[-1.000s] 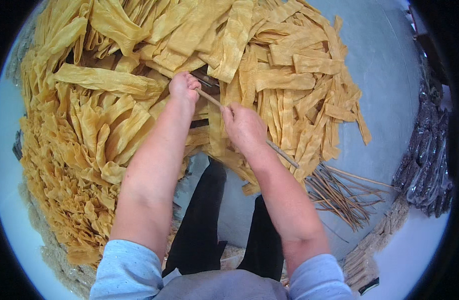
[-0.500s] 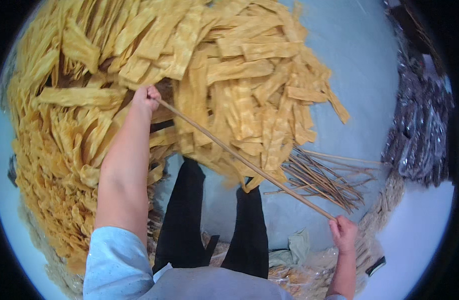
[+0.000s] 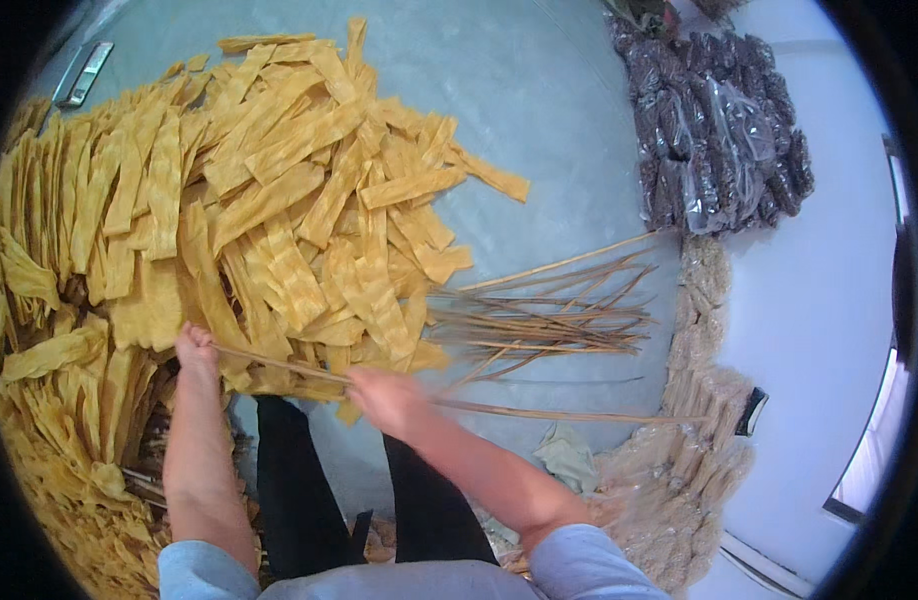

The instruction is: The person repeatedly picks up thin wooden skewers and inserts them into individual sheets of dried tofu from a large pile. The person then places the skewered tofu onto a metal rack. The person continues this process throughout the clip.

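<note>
My left hand [image 3: 196, 346] is closed on one end of a long thin wooden stick [image 3: 569, 413], at the near edge of a heap of flat yellow dried strips [image 3: 299, 200]. My right hand [image 3: 387, 398], slightly blurred, is closed around the same stick partway along. Past that hand, the stick runs on far to the right. Strips lie directly beyond and beneath both hands. More strips stand packed on edge at the left.
A loose bundle of thin sticks [image 3: 559, 330] lies on the grey floor right of the heap. Dark plastic-wrapped packs [image 3: 719, 130] are stacked at the far right, pale wrapped bundles [image 3: 669, 480] nearer. A greenish cloth [image 3: 567, 458] and a rectangular device [image 3: 85, 74] also show.
My right hand has slid from the stick's far right end in toward my left hand. The view has swung right, so the heap appears further left.
</note>
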`<state>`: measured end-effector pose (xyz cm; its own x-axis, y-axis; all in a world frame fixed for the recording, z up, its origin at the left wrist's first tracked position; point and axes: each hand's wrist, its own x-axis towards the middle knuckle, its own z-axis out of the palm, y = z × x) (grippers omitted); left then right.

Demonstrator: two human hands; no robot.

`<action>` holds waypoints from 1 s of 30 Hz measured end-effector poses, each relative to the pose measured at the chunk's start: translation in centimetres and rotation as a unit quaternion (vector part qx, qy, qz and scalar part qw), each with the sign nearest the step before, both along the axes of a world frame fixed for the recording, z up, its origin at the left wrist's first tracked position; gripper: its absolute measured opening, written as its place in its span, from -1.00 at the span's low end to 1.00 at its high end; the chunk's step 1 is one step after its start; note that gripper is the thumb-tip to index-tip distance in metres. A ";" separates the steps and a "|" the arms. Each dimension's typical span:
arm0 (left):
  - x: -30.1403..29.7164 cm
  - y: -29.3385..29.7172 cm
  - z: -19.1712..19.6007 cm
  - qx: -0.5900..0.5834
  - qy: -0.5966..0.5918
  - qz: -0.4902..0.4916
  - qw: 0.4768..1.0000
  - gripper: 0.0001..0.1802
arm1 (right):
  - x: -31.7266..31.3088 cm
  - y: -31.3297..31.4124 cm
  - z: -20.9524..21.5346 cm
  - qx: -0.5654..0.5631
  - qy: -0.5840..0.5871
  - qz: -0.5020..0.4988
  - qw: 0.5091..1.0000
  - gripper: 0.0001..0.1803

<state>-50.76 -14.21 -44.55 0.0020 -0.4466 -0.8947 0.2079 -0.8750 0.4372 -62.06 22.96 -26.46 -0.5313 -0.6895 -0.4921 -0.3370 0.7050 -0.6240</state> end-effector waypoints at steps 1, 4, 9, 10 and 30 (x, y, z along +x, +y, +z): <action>0.4 1.4 0.5 0.031 0.031 0.012 0.999 -0.65 | -0.7 -1.3 0.6 0.017 -0.025 0.021 0.999 -0.78; 0.4 -0.2 3.0 0.006 0.021 0.023 1.000 -0.62 | -0.9 -1.5 -0.5 0.045 -0.111 0.009 0.993 -0.72; 2.0 -4.6 2.4 0.041 0.068 0.058 0.995 -0.63 | -4.4 13.3 -0.7 0.004 -0.014 -0.029 0.999 -0.68; 2.8 -5.6 0.8 0.013 0.075 0.061 0.995 -0.65 | -5.2 16.9 -0.7 0.010 -0.036 -0.086 0.996 -0.69; 9.1 -17.1 14.9 -0.130 0.218 0.055 0.966 -0.76 | -2.8 -22.5 -11.4 -0.031 -0.070 0.109 0.991 -0.69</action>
<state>-41.63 -31.31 -29.60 -0.2888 -0.6749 -0.6791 0.5069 -0.7095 0.4896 -64.85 0.44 -37.84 -0.2953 -0.8122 -0.5031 -0.3837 0.5831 -0.7161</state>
